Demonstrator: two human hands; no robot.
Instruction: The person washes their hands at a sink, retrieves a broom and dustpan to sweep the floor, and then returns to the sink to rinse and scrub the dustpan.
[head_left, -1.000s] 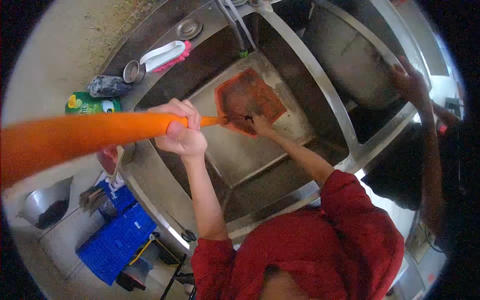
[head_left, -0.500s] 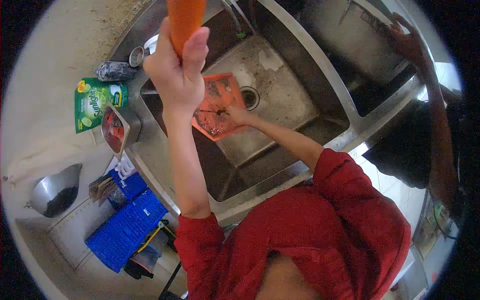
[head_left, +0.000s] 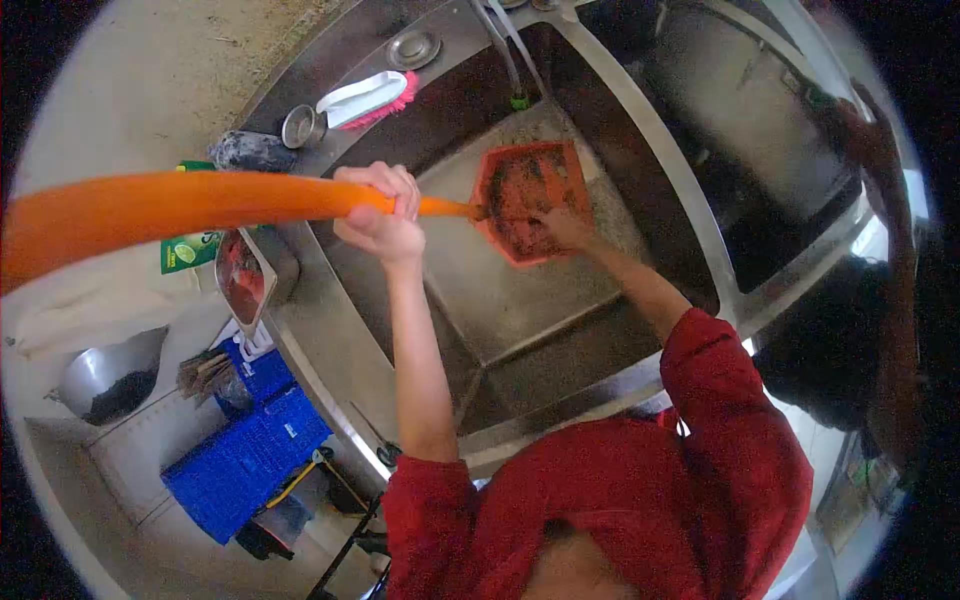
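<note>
An orange dustpan [head_left: 575, 180] with a long handle [head_left: 190, 205] lies tilted in the steel sink [head_left: 480, 310], its inner face coated with dark, wet-looking grime. My left hand [head_left: 385, 215] is closed round the handle near the pan, and the handle stretches off to the left edge of the view. Inside the pan, my right hand [head_left: 563, 230] has its fingertips down on the dirty face. Those fingers are blurred, and I cannot tell whether they hold anything.
A white brush with pink bristles [head_left: 365, 98], a metal cup [head_left: 302, 127] and a metal lid [head_left: 413, 48] sit on the sink's rim. Left are a metal container [head_left: 270, 270], a green packet [head_left: 190, 252] and a blue crate [head_left: 250, 465]. Another person's arm [head_left: 885, 250] shows at right.
My left hand has swung the handle from pointing up to pointing left. The pan has shifted right and turned, my right hand moving along with it. The view has shifted too.
</note>
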